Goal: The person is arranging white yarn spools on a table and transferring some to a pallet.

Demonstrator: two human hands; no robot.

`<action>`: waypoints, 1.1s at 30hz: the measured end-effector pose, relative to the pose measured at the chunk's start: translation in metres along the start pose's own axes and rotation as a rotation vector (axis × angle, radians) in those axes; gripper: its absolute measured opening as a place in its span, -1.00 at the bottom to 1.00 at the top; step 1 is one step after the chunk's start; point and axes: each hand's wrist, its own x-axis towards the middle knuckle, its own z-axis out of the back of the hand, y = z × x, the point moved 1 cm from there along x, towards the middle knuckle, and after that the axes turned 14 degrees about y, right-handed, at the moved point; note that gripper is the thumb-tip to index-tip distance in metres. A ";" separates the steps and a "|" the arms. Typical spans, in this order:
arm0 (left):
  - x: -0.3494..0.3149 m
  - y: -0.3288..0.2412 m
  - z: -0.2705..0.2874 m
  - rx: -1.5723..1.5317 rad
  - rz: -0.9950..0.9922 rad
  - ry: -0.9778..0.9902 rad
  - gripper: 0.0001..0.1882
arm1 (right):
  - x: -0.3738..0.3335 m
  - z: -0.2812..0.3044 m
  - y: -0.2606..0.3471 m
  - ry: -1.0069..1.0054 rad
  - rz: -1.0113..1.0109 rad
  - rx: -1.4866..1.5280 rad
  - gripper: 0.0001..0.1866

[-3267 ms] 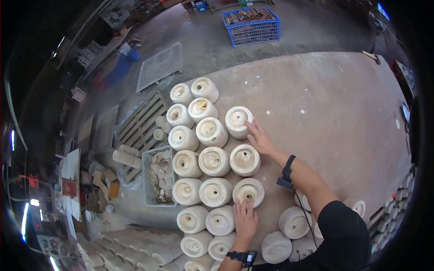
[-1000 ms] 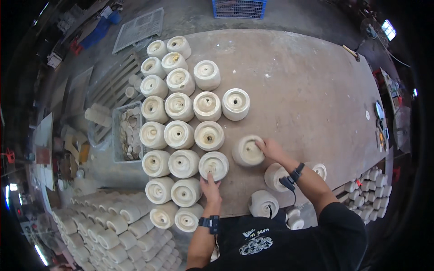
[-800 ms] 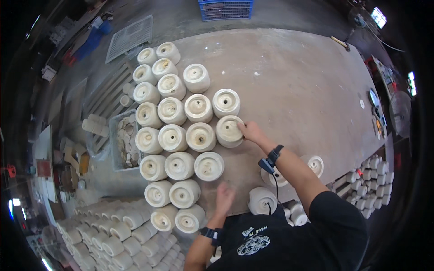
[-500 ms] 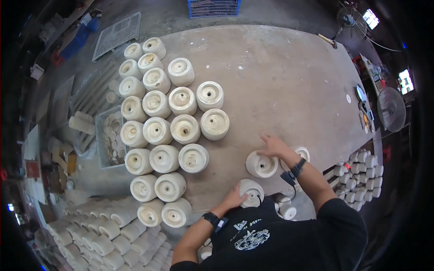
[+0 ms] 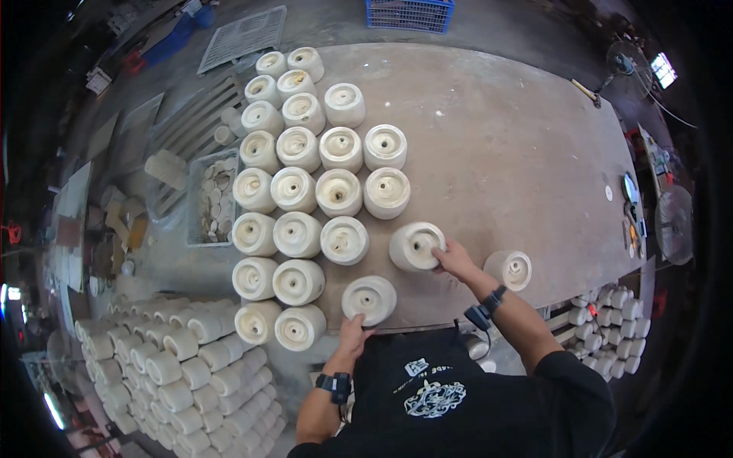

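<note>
Cylinders (image 5: 338, 149) on table (image 5: 496, 153), mostly left; crate (image 5: 410, 17) behind.

Workshop: large worktable (image 5: 489, 153), stacked pale cylinders (image 5: 181, 343).

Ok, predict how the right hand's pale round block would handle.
The block looks stiff: no sag shows in the right hand. Its round side may roll if tipped over; its matte surface seems unlikely to slip.

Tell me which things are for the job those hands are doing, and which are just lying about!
In use:
one pale block gripped by the left hand
another pale block gripped by the right hand
rows of similar blocks
brown tabletop

Seemingly just lying about:
hammer-like tool
blue crate
</note>
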 end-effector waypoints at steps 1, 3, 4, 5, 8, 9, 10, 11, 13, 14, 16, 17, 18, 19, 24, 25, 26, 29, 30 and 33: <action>-0.002 -0.001 0.007 -0.040 -0.083 -0.061 -0.54 | 0.013 -0.014 0.014 0.000 0.033 -0.048 -0.55; -0.002 -0.011 0.007 -0.028 -0.164 -0.105 -0.51 | 0.045 -0.039 0.022 0.014 0.002 -0.001 -0.54; -0.003 -0.017 0.006 -0.071 -0.217 -0.124 -0.49 | 0.054 -0.045 0.024 0.024 -0.035 0.046 -0.54; -0.002 -0.024 0.005 -0.114 -0.268 -0.142 -0.48 | 0.057 -0.045 0.024 0.027 -0.033 0.039 -0.54; 0.003 -0.030 0.014 -0.146 -0.259 -0.148 -0.45 | 0.055 -0.049 0.028 -0.034 -0.059 -0.065 -0.46; 0.004 -0.029 0.016 -0.156 -0.244 -0.172 -0.45 | 0.047 -0.048 0.025 0.012 -0.056 0.039 -0.44; 0.004 -0.028 0.016 -0.165 -0.246 -0.173 -0.45 | 0.034 -0.044 0.017 0.051 -0.056 0.146 -0.43; 0.006 -0.030 0.011 -0.165 -0.249 -0.158 -0.45 | 0.035 -0.020 -0.016 -0.044 0.000 0.004 -0.42; 0.006 -0.032 0.018 -0.172 -0.261 -0.167 -0.45 | 0.017 0.006 -0.037 -0.210 0.067 -0.335 -0.43; 0.004 -0.030 0.024 -0.178 -0.259 -0.189 -0.45 | -0.013 0.011 -0.018 -0.291 0.081 -0.535 -0.44; 0.008 -0.032 0.015 -0.157 -0.238 -0.167 -0.46 | -0.036 0.069 -0.066 -0.642 0.371 -0.851 -0.38; 0.006 -0.032 0.020 -0.154 -0.238 -0.188 -0.47 | -0.052 0.075 -0.061 -0.754 0.257 -1.025 -0.35; 0.006 -0.033 0.023 -0.147 -0.236 -0.202 -0.48 | -0.073 0.081 -0.053 -0.871 0.133 -1.197 -0.33; 0.009 -0.033 0.024 -0.130 -0.227 -0.186 -0.48 | -0.080 0.098 -0.071 -0.890 0.116 -1.187 -0.33; 0.019 -0.029 0.042 -0.175 -0.118 -0.236 -0.45 | -0.104 0.120 -0.082 -0.757 -0.352 -0.703 -0.31; 0.020 -0.030 0.037 -0.155 -0.111 -0.224 -0.45 | -0.106 0.136 -0.097 -0.770 -0.362 -0.684 -0.31; 0.020 -0.031 0.033 -0.159 -0.112 -0.216 -0.46 | -0.109 0.158 -0.117 -0.819 -0.200 -0.529 -0.27; 0.013 -0.034 0.029 -0.181 -0.145 -0.227 -0.47 | -0.120 0.172 -0.129 -0.660 -0.166 -0.367 -0.27; 0.008 -0.032 0.027 -0.217 -0.177 -0.226 -0.47 | -0.128 0.171 -0.127 -0.468 -0.288 -0.376 -0.30; 0.005 -0.023 0.040 -0.143 -0.172 -0.166 -0.45 | -0.132 0.154 -0.143 -0.503 -0.066 -0.034 -0.33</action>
